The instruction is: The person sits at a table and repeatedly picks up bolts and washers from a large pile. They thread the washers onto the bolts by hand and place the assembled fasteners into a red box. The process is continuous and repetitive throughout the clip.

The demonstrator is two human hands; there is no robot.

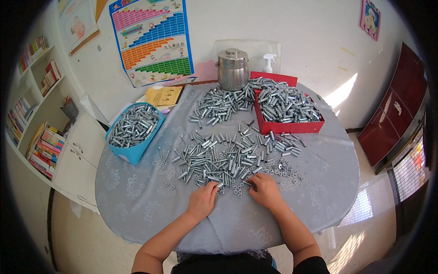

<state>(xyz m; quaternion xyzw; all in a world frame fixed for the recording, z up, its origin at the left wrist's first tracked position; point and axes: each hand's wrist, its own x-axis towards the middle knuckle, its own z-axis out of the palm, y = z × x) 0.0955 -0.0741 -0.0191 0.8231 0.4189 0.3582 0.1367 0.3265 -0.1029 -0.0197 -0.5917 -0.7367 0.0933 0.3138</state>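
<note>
My left hand [202,199] is closed in a pinch near the front of a pile of loose metal parts, holding a short silvery metal sleeve [220,185]. To its right my right hand [266,191] is also closed, with a thin bolt [248,183] sticking out leftward from its fingertips. The two hands are apart. Between them lie several small hex nuts [238,188]. Just beyond the hands spreads the pile of sleeves and long bolts [214,157]. Small nuts and washers [287,172] are scattered right of my right hand.
A blue bin [133,154] full of metal anchors stands at the left, a red box [292,128] heaped with them at the back right. Another heap [221,102] lies before a steel canister [232,73]. A white spray bottle [268,64] stands behind. A grey cloth [150,201] covers the round table.
</note>
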